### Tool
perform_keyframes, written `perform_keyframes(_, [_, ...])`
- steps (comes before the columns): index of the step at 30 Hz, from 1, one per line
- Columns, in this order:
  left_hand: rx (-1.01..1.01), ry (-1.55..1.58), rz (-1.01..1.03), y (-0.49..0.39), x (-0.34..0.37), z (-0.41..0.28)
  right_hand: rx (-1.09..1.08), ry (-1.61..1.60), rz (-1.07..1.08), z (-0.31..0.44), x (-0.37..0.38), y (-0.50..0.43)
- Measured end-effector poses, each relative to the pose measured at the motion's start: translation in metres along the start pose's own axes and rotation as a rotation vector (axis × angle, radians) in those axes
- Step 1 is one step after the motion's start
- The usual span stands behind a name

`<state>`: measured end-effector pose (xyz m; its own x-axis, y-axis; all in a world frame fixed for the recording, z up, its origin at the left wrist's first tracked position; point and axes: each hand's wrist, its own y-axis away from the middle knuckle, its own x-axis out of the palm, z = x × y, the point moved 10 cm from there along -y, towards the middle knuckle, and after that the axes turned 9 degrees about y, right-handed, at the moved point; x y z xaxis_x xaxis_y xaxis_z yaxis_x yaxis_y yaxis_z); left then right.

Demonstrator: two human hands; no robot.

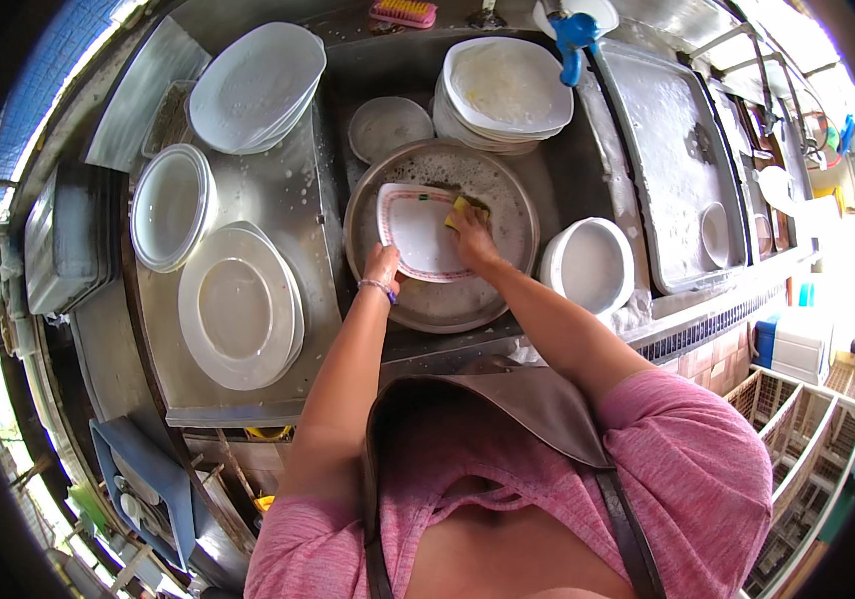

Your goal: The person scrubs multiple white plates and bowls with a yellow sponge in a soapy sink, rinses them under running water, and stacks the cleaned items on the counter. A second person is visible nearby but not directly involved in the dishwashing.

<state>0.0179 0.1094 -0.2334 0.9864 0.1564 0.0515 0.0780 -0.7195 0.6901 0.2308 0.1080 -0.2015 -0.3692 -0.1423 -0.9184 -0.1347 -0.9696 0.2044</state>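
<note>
A white plate with a red patterned rim (pixel 423 236) is tilted over a large round metal basin (pixel 442 318) of sudsy water. My left hand (pixel 384 268) grips the plate's lower left edge. In my right hand (pixel 474 238) is a yellow sponge (pixel 462 213), pressed on the plate's right side. Behind the basin are a small round bowl (pixel 390 129) and a stack of squarish white dishes (pixel 509 86), the top one holding cloudy liquid. A white round bowl (pixel 589 266) stands right of the basin.
On the metal drainboard (pixel 247 196) at left are oval dishes (pixel 255 86), round bowls (pixel 173 206) and wide-rimmed plates (pixel 236 307). A blue tap handle (pixel 575 37) juts in above the sink. A foamy tray (pixel 674 150) lies at right; a pink brush (pixel 403 12) rests behind.
</note>
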Motion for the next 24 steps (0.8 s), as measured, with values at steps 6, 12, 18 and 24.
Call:
perform_keyframes(6, [-0.313,-0.08,-0.109,-0.045,-0.021,0.085,-0.591,-0.061,-0.004,0.05,0.048,0.007])
perform_keyframes(12, [-0.38,0.008,-0.151,-0.098,-0.02,0.149,-0.163,0.072,0.375,0.005,0.106,-0.042])
perform_keyframes(18, [-0.384,0.146,-0.24,-0.081,-0.011,0.136,-0.756,0.03,-0.042,0.075,0.03,-0.011])
perform_keyframes(24, [-0.303,-0.015,-0.216,-0.047,-0.011,0.081,0.054,0.225,0.366,-0.017,0.064,-0.044])
